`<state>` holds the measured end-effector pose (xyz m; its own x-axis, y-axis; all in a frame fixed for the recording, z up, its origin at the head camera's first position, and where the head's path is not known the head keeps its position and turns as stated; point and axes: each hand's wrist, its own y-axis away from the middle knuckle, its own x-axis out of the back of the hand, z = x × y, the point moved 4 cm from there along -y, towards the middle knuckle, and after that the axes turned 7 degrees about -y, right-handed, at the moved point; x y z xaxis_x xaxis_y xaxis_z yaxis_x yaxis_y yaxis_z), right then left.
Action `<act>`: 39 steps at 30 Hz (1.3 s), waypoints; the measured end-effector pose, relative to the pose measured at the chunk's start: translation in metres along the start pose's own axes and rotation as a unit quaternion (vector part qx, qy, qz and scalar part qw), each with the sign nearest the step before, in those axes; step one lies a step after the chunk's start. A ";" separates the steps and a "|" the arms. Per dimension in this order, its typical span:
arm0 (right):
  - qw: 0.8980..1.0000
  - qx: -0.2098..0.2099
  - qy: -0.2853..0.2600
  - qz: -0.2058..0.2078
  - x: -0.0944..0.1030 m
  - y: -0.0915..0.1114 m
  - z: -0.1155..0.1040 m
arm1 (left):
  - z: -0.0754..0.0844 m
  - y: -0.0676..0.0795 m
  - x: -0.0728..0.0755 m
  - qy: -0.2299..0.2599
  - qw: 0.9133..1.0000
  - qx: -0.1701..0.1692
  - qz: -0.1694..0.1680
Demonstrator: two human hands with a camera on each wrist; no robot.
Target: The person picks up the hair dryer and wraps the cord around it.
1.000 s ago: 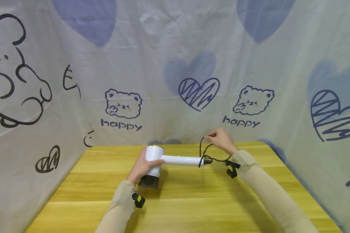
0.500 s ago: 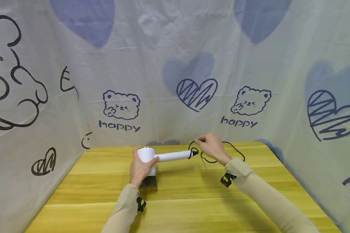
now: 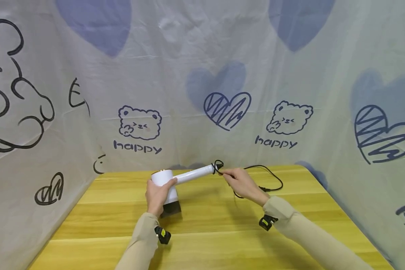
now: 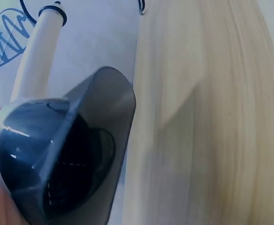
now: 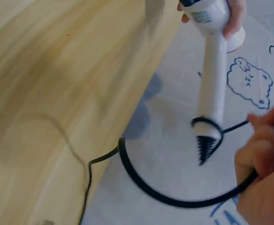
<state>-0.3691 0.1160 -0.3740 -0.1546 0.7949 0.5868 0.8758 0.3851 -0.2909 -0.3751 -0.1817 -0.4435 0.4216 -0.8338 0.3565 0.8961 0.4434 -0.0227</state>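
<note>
Since the earlier frames, the white hair dryer [image 3: 163, 179] had tipped so that its handle [image 3: 194, 175] rose toward the far right, and the right hand [image 3: 242, 183] had come lower, just beside the handle's end. On my feed the dryer was over the far part of the wooden table [image 3: 222, 240], its black nozzle [image 3: 171, 209] toward the wearer. I saw the left hand [image 3: 155, 194] clamped on the barrel, thumb across it by the handle joint, fingers round the other side. The right hand's thumb and index finger were together, pinching the black cord [image 5: 188, 204]; I could not make out every fingertip. Through the right wrist camera I counted at least 1 turn of cord round the handle's end, beside the ribbed strain relief [image 5: 206, 146]. Whether the nozzle touched the wood, I could not tell.
</note>
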 end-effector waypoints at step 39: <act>0.955 -0.212 -0.133 -0.156 0.007 0.000 0.096 | 0.010 0.002 -0.019 0.145 0.983 0.034 -0.109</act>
<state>-0.4145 0.1662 -0.4428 -0.5003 0.7851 0.3651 0.8656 0.4432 0.2330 -0.3825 -0.1615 -0.4410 0.2522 -0.9655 0.0643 0.9622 0.2573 0.0897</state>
